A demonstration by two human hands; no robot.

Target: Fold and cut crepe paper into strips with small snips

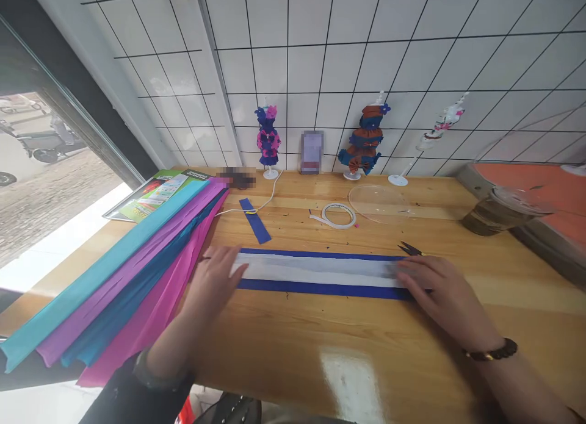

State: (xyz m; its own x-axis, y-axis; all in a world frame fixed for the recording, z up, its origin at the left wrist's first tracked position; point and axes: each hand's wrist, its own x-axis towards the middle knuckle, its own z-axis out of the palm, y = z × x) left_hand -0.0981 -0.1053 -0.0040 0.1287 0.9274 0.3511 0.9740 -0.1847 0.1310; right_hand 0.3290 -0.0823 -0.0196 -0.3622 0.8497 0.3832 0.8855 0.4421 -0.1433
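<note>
A long blue strip [320, 288] lies crosswise on the wooden table, with a narrower white strip [315, 270] on top that leaves blue showing along both long edges. My left hand [215, 276] rests at its left end, fingers stretched out and slightly apart. At the opposite end my right hand [437, 290], also with fingers extended, lies over the strip and hides that end. Just beyond the right hand, the dark pointed tips of a tool [411, 249] stick out; the rest is covered. A short blue strip [255, 221] lies farther back.
Turquoise, purple, blue and pink crepe paper [151, 247] spreads across the left side, partly over a green printed packet [158, 192]. Behind are a tape roll [339, 216], a clear disc [379, 204], a phone [312, 152], decorated stands [268, 140] and a drink cup [497, 212].
</note>
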